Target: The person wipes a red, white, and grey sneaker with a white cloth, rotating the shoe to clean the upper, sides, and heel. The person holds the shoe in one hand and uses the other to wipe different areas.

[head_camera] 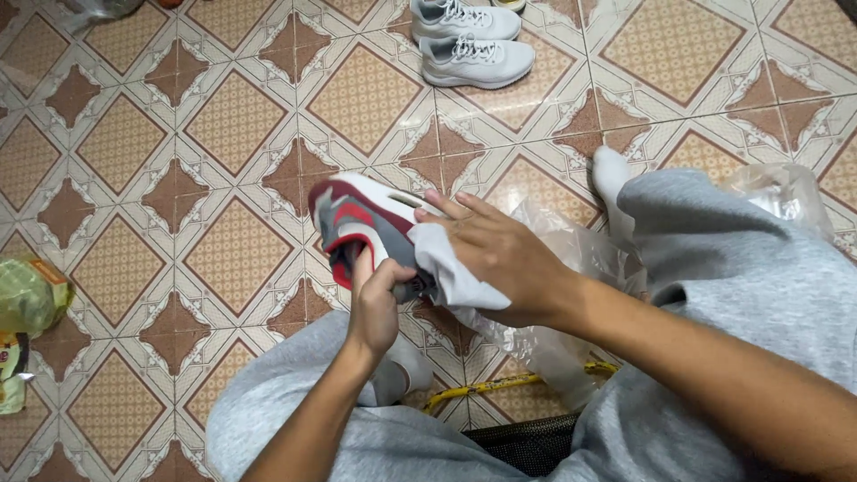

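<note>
So at this point the person was sitting on the tiled floor in grey sweatpants, mid-wipe on a sneaker. The left hand was clenched around the heel end of a red, grey and white sneaker, holding it up off the floor just above the knees, toe pointing away. The right hand was pressing a white cloth flat against the side of the shoe, fingers spread over it and the cloth bunched under the palm.

Looked to me like the cleaning step was well underway, not starting. I'd guess the next bit needed the left hand to turn the shoe so a fresh side met the cloth, with a firm grip so it didn't slip.

A crumpled clear plastic bag lay just beside the right wrist. A pair of white sneakers sat well apart at the top of the view, and some green packaging lay off to the left.
</note>
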